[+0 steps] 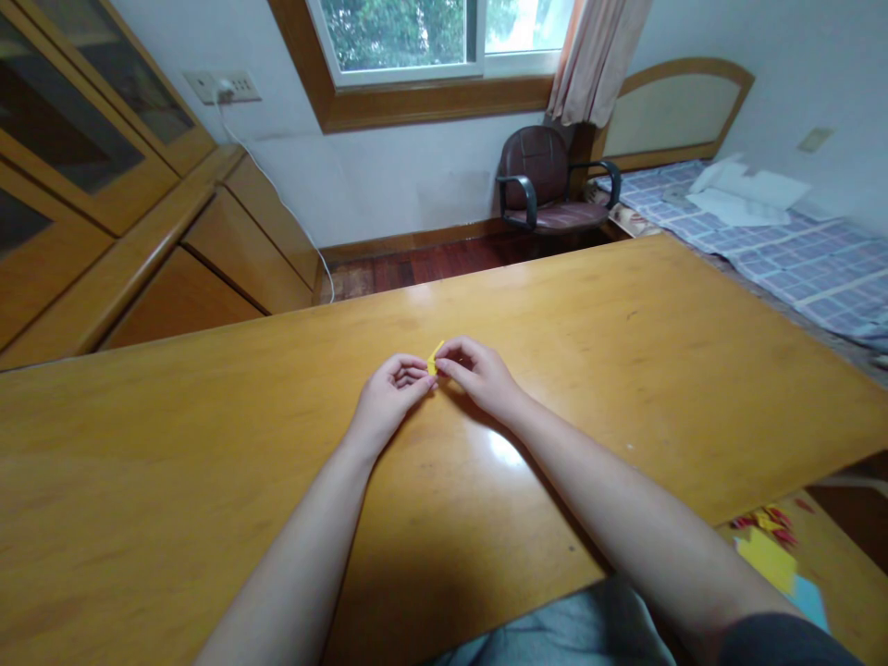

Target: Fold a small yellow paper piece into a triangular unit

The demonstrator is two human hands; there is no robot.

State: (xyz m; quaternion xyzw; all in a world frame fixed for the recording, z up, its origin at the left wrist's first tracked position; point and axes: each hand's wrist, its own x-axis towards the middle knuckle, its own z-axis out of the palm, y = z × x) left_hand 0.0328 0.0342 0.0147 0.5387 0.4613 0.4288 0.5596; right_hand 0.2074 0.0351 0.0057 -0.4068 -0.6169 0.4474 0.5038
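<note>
A small piece of folded yellow paper (433, 363) is held up between both hands over the wooden table (228, 444). My left hand (399, 388) pinches its lower left side between thumb and fingers. On the other side, my right hand (478, 372) grips the same paper with thumb and forefinger. A thin yellow strip juts upward to the right, beside the right fingertips. The fingers cover much of the piece, so its full shape is hidden.
At lower right, a lower surface bears yellow paper sheets (767, 560), a light blue sheet (808, 599) and small red and yellow pieces (767, 520). Beyond the table stand a brown armchair (541, 176), a bed (783, 240) and a wooden cabinet (228, 240) with a white cord (277, 190).
</note>
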